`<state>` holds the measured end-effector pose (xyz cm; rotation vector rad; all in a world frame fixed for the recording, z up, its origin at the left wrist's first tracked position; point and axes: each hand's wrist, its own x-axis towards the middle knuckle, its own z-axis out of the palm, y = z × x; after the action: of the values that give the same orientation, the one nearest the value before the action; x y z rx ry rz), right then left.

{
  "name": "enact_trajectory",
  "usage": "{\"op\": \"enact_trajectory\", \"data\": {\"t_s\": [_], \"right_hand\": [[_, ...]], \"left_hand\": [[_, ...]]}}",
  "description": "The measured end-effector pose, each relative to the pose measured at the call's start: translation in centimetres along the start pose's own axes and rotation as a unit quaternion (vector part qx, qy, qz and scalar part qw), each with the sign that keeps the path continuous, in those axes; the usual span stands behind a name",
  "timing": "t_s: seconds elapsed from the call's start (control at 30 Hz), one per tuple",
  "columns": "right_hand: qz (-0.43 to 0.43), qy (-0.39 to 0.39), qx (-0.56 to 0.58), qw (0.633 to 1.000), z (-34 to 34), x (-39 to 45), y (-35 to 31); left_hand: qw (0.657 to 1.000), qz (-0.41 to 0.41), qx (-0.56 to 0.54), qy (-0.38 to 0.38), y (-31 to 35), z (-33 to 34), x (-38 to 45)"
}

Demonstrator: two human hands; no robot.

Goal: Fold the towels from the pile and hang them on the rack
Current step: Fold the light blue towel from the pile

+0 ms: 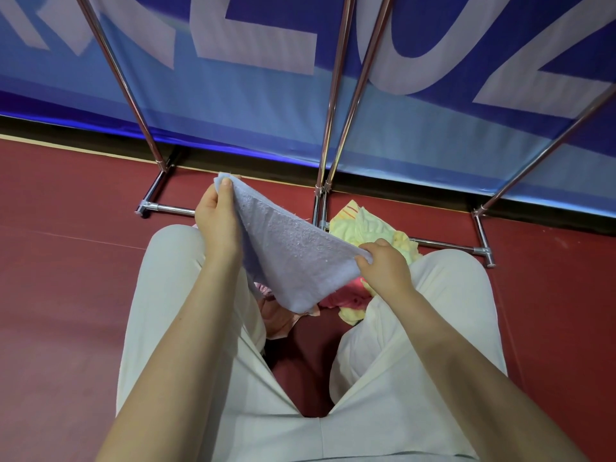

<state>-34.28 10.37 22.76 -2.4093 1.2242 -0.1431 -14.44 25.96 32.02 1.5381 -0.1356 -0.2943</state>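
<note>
A pale lilac towel (283, 251) hangs stretched between my two hands above my knees. My left hand (216, 215) pinches its upper left corner, thumb on top. My right hand (383, 265) pinches the right corner lower down. The towel's bottom point sags toward the floor. Under it lies the pile of towels (370, 228), yellow-white ones on top and pink ones (343, 296) partly hidden by the lilac towel. The chrome rack (330, 105) rises just behind the pile; only its legs and base bars show.
I crouch on a dark red floor (66, 278), my light trousers (186, 321) on either side of the pile. A blue banner (260, 105) with large white letters stands behind the rack. Rack base bars (446, 244) lie on the floor near my right knee.
</note>
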Motion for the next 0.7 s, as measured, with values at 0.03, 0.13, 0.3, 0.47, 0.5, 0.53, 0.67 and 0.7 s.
{"op": "enact_trajectory", "data": {"t_s": [0.03, 0.13, 0.3, 0.47, 0.5, 0.53, 0.67, 0.7], "right_hand": [[-0.010, 0.006, 0.015, 1.000, 0.0, -0.1, -0.2], [-0.020, 0.004, 0.036, 0.999, 0.0, -0.3, -0.6], [-0.009, -0.030, 0.031, 0.999, 0.3, 0.0, -0.2], [0.019, -0.018, 0.032, 0.999, 0.6, 0.5, 0.1], [0.021, -0.014, 0.031, 0.999, 0.7, 0.6, 0.2], [0.022, -0.009, 0.032, 0.999, 0.8, 0.7, 0.2], [0.006, 0.062, 0.044, 0.997, 0.8, 0.7, 0.2], [-0.013, 0.101, 0.042, 0.994, 0.7, 0.6, 0.1]], "left_hand": [[1.000, -0.009, -0.005, 0.012, 0.1, -0.1, 0.1], [0.999, -0.026, -0.020, 0.029, 0.2, -0.3, 0.4], [1.000, 0.006, -0.004, -0.004, 0.2, -0.2, -0.2], [1.000, 0.014, -0.002, -0.008, 0.1, 0.0, -0.3], [1.000, 0.016, 0.000, -0.011, 0.0, 0.0, -0.3], [1.000, 0.016, 0.001, -0.014, -0.1, 0.1, -0.4], [1.000, -0.001, -0.003, 0.010, -0.1, -0.1, 0.1], [1.000, -0.012, -0.010, 0.023, 0.0, -0.3, 0.4]]}}
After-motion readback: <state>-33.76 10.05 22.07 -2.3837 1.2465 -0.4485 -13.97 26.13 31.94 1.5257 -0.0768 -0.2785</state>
